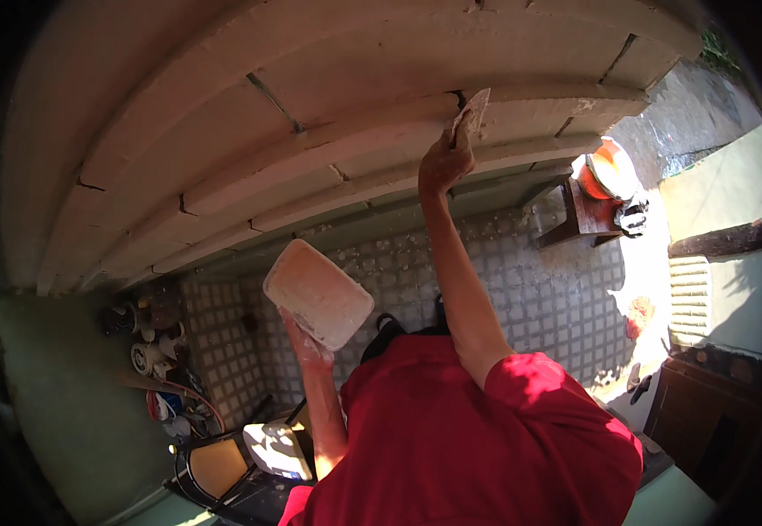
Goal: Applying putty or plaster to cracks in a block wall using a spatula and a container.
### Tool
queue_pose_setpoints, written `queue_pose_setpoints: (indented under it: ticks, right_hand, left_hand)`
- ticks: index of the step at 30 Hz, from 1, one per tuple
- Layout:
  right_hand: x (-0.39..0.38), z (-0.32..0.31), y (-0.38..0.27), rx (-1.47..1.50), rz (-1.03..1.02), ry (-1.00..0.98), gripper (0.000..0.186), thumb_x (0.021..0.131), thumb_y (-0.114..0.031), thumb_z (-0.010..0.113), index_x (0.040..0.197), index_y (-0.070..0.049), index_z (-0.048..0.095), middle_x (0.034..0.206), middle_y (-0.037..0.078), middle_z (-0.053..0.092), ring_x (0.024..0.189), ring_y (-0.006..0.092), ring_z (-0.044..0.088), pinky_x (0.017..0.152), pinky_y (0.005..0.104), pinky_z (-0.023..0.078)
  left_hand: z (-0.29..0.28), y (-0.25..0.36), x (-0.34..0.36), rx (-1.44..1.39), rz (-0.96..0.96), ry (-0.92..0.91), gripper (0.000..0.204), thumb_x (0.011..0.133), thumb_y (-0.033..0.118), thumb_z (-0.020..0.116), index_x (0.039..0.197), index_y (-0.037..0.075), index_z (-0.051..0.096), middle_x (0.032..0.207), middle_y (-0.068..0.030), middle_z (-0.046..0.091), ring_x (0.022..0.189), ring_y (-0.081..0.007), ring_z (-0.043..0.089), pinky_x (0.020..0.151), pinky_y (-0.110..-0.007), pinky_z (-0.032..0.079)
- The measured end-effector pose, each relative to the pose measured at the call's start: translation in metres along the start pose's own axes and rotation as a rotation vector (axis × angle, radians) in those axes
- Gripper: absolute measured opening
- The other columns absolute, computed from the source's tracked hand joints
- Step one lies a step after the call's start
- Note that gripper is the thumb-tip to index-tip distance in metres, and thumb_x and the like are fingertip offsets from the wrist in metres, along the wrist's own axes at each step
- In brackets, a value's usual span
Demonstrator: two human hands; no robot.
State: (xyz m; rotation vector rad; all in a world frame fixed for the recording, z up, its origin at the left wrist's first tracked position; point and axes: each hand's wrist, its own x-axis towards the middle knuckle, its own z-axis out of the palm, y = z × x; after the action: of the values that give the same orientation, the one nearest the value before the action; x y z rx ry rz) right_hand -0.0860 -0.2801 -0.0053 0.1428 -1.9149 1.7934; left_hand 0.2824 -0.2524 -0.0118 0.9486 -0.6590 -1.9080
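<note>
My right hand (446,165) is raised and closed around a putty knife (477,109). Its pale, smeared blade lies at the edge of a board in the cream-coloured boarded surface (372,131), close to a dark gap (458,99). Lower and to the left, my left hand (308,342) grips a rectangular pale plastic tub (318,294) by its near side. The tub is smeared with whitish paste, and part of my fingers is hidden behind it. White residue coats that hand.
An orange bucket (607,171) stands on a dark wooden stool (587,210) at the right. Various tools and containers (157,351) lie along the left wall. A chair (214,469) and a white container (276,450) are at the lower left. The floor (538,289) is checker-tiled, with white specks.
</note>
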Motion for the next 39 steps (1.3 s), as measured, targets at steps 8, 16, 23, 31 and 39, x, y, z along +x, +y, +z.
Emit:
queue_pose_setpoints:
  ticks: [8, 16, 23, 31, 39]
  right_hand:
    - [-0.007, -0.041, -0.013, 0.066, 0.104, -0.131, 0.036, 0.094, -0.007, 0.057, 0.129, 0.0, 0.06, 0.114, 0.022, 0.067, 0.091, 0.0306, 0.07, 0.078, 0.0334, 0.052]
    - [0.038, -0.031, 0.03, 0.042, 0.02, 0.036, 0.031, 0.093, -0.011, 0.059, 0.121, 0.0, 0.066, 0.107, 0.022, 0.07, 0.076, 0.0194, 0.065, 0.072, 0.0328, 0.05]
    - [-0.016, -0.034, -0.007, -0.018, 0.134, -0.288, 0.034, 0.092, -0.002, 0.055, 0.124, -0.001, 0.064, 0.109, 0.025, 0.067, 0.089, 0.0356, 0.069, 0.077, 0.0368, 0.052]
    - [0.079, -0.067, 0.025, 0.088, -0.056, 0.071, 0.029, 0.094, -0.008, 0.058, 0.121, -0.001, 0.066, 0.112, 0.02, 0.069, 0.097, 0.0283, 0.071, 0.085, 0.0329, 0.052]
    - [0.003, -0.047, 0.007, 0.176, -0.117, -0.175, 0.042, 0.086, 0.008, 0.051, 0.123, -0.004, 0.066, 0.117, 0.019, 0.066, 0.109, 0.0318, 0.066, 0.089, 0.0337, 0.051]
  left_hand:
    - [0.014, 0.01, 0.005, 0.024, -0.01, -0.056, 0.061, 0.101, 0.052, 0.043, 0.15, 0.017, 0.034, 0.148, -0.0026, 0.043, 0.131, -0.0259, 0.048, 0.106, -0.044, 0.045]
    - [0.02, 0.011, -0.009, 0.031, -0.02, -0.034, 0.059, 0.101, 0.051, 0.042, 0.149, 0.017, 0.035, 0.147, -0.0028, 0.044, 0.13, -0.0266, 0.049, 0.105, -0.045, 0.046]
    - [0.025, 0.012, -0.013, 0.074, 0.006, -0.044, 0.061, 0.101, 0.051, 0.043, 0.15, 0.017, 0.033, 0.149, -0.003, 0.041, 0.132, -0.0266, 0.047, 0.106, -0.045, 0.045]
    - [0.027, 0.008, -0.021, 0.07, 0.04, -0.058, 0.062, 0.101, 0.052, 0.043, 0.151, 0.018, 0.03, 0.151, -0.0033, 0.038, 0.134, -0.0266, 0.044, 0.108, -0.045, 0.044]
    - [0.016, -0.004, -0.02, 0.12, 0.073, -0.045, 0.062, 0.101, 0.052, 0.043, 0.151, 0.018, 0.031, 0.151, -0.003, 0.038, 0.134, -0.0263, 0.044, 0.107, -0.044, 0.045]
